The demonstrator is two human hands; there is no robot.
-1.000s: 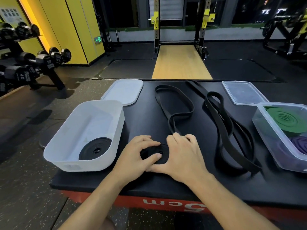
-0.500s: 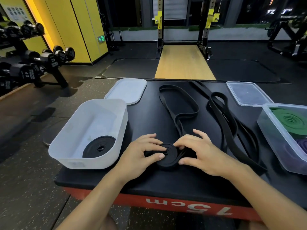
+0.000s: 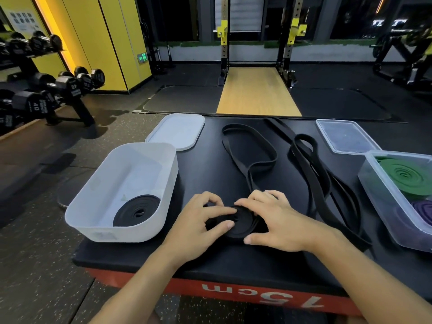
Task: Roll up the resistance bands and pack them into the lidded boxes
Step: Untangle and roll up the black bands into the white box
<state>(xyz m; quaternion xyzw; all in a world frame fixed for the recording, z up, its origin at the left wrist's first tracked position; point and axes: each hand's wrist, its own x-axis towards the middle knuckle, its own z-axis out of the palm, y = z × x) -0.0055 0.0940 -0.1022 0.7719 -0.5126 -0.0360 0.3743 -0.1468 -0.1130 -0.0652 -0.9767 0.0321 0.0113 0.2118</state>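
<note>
Black coil [image 3: 240, 226] partly hidden under fingers of left grip [image 3: 198, 223] and right grip [image 3: 280, 220]. Clear box [image 3: 383, 202] and purple band [image 3: 423, 211] cut off at right frame edge.

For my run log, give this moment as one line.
phase: rolling | left hand: grips black coil | right hand: grips black coil | white box: one black roll

A gym: dumbbells [image 3: 70, 86] on a rack, a squat rack [image 3: 259, 38], rubber flooring, a plyo box [image 3: 257, 293].
</note>
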